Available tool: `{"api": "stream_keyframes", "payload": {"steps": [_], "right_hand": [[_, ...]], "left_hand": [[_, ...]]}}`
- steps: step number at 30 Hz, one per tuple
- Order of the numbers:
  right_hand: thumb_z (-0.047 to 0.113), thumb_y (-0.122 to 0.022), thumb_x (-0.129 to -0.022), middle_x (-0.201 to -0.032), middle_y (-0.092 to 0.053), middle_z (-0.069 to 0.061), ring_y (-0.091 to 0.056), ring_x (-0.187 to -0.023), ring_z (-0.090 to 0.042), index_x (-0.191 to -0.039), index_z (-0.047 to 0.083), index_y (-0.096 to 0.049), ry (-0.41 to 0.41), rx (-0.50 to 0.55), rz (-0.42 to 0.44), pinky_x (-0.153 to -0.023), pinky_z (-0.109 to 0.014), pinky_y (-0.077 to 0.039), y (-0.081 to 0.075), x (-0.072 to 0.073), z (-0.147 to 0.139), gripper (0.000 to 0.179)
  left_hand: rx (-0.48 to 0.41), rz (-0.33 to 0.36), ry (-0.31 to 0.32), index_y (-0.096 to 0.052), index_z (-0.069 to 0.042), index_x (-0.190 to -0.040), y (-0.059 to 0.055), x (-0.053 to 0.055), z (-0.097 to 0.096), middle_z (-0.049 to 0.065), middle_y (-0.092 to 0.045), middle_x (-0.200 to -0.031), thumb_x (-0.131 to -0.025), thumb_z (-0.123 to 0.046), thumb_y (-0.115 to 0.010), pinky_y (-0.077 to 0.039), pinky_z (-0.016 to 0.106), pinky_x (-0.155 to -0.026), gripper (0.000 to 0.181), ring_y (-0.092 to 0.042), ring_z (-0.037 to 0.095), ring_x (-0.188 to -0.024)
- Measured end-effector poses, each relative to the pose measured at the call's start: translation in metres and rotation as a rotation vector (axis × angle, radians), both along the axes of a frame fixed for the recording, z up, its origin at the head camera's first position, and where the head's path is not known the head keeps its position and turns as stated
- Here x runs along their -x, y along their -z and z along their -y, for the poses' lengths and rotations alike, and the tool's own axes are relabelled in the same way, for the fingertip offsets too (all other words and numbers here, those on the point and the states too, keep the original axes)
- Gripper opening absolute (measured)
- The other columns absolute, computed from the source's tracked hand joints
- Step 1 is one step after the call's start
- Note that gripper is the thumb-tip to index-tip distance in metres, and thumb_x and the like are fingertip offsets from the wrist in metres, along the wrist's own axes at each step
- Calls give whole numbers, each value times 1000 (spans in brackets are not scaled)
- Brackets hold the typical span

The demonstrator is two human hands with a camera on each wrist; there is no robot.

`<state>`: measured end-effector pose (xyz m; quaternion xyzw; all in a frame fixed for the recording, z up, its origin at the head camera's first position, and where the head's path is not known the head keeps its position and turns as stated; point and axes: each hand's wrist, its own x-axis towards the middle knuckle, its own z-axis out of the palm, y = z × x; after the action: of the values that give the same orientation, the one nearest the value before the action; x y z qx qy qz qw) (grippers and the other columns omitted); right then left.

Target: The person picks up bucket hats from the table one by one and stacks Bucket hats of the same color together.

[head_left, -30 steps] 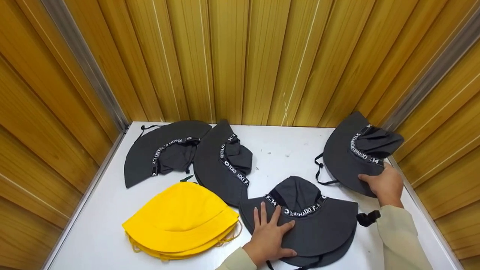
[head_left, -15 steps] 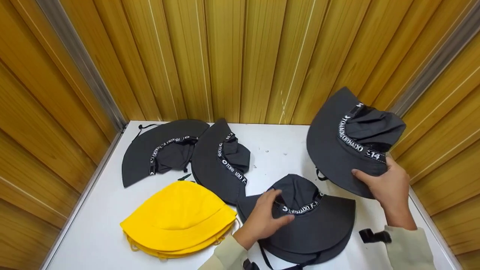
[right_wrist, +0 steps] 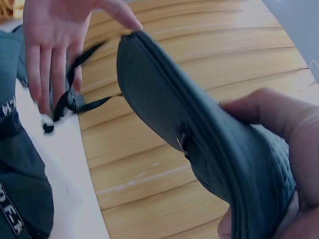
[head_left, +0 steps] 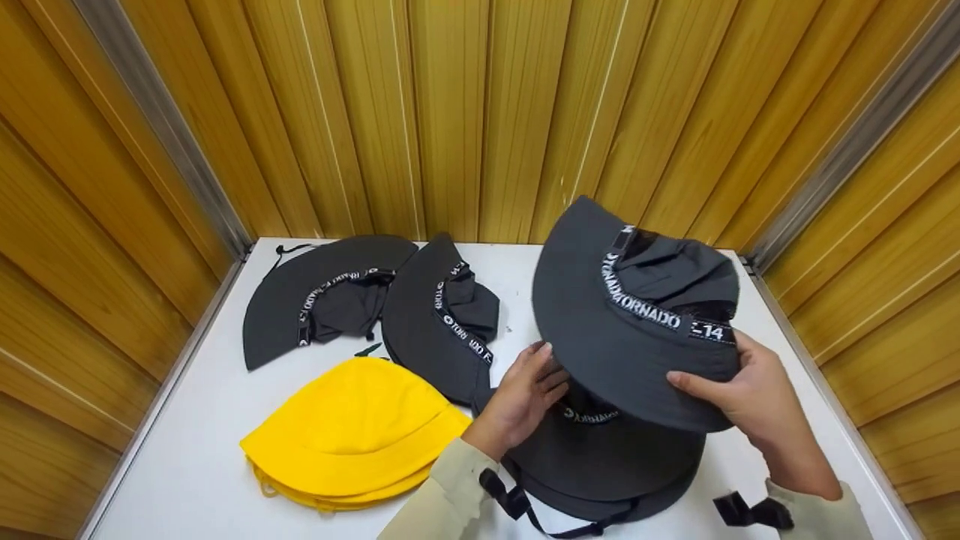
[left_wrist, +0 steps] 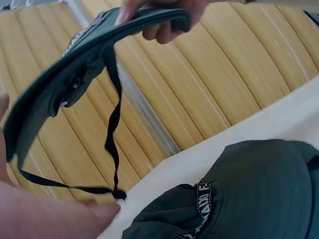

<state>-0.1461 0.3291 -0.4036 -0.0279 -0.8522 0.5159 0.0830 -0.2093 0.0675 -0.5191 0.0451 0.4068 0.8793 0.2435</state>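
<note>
My right hand pinches the brim of a dark grey bucket hat, thumb on top, and holds it raised and tilted. White "TORNADO" lettering runs along its band. A black chin cord hangs in a loop below it in the left wrist view. My left hand is at the hat's near-left brim edge. The right wrist view shows its fingers extended and the thumb tip right at the brim. Underneath, a stack of dark hats lies on the white table, its crown mostly hidden by the raised hat.
A yellow hat stack lies at the front left of the table. Behind it are two dark hats, one at the back left and one overlapping it. Wood-look panels wall the back and sides.
My right hand has lifted the dark hat from the table's right side and brought it left over the dark stack. The left hand has come off the stack to the raised hat's brim.
</note>
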Motion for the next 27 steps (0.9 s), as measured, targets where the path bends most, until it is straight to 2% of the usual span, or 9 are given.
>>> {"api": "stream_keyframes", "payload": {"steps": [4, 7, 11, 15, 17, 20, 23, 25, 27], "right_hand": [[2, -88, -77, -98, -74, 10, -70, -86, -9, -128, -1, -61, -113, 21, 29, -72, -26, -61, 3, -1, 3, 58], [0, -87, -77, -100, -75, 7, -71, -87, -11, -129, -4, -60, -197, 28, 49, -74, -28, -61, 7, 0, 3, 59], [-2, -86, -76, -100, -76, 5, -73, -89, -13, -127, -5, -60, -258, 29, 67, -75, -28, -62, 13, 3, 1, 57], [3, -88, -77, -102, -75, 4, -71, -90, -11, -126, -4, -62, -286, -30, 81, -78, -26, -60, 17, 6, -3, 56], [7, -88, -77, -104, -75, 1, -71, -91, -11, -128, -2, -62, -298, -67, 87, -79, -25, -59, 18, 8, -4, 58], [12, -89, -79, -102, -76, 0, -72, -87, -11, -127, 3, -62, -275, -97, 86, -75, -25, -60, 19, 11, -7, 55], [11, -85, -84, -95, -78, 3, -74, -78, -11, -124, 4, -61, -190, -30, 51, -68, -27, -61, 21, 14, -8, 47], [7, -81, -88, -90, -78, 6, -73, -74, -9, -121, 5, -61, -86, 104, 10, -66, -24, -60, 24, 15, -7, 39], [3, -74, -92, -91, -78, 7, -73, -77, -8, -123, 8, -62, 13, 334, -43, -68, -21, -60, 28, 16, -4, 33]], "left_hand": [[-174, 41, 47, -48, -13, -145, 3, 0, 6, 4, -66, -137, -103, -42, -53, -42, 38, -116, 52, -60, 19, -126], [-282, 75, 44, -56, -16, -135, 3, -2, 10, -6, -71, -123, -104, -37, -53, -48, 29, -108, 37, -65, 10, -114], [-369, 98, 14, -52, -9, -135, 5, -7, 14, -1, -73, -120, -107, -20, -52, -54, 28, -105, 31, -71, 11, -110], [-391, 93, -28, -38, -1, -147, 9, -12, 16, 6, -68, -130, -106, -5, -47, -54, 34, -105, 42, -70, 17, -116], [-396, 88, -53, -31, 0, -152, 10, -14, 17, 7, -65, -135, -105, 0, -46, -53, 36, -107, 49, -68, 18, -120], [-403, 65, -86, -26, -2, -154, 9, -17, 18, 7, -61, -140, -105, 2, -45, -51, 36, -110, 53, -65, 19, -124], [-417, 59, -135, -29, -2, -153, 5, -19, 20, 6, -61, -139, -105, 1, -46, -49, 36, -112, 50, -64, 18, -125], [-429, 70, -177, -32, -3, -150, 2, -20, 21, 6, -61, -137, -106, -1, -48, -49, 35, -112, 47, -64, 17, -124], [-452, 91, -220, -36, -4, -148, -1, -22, 21, 6, -62, -136, -107, -4, -48, -48, 34, -112, 43, -65, 17, -124]]}}
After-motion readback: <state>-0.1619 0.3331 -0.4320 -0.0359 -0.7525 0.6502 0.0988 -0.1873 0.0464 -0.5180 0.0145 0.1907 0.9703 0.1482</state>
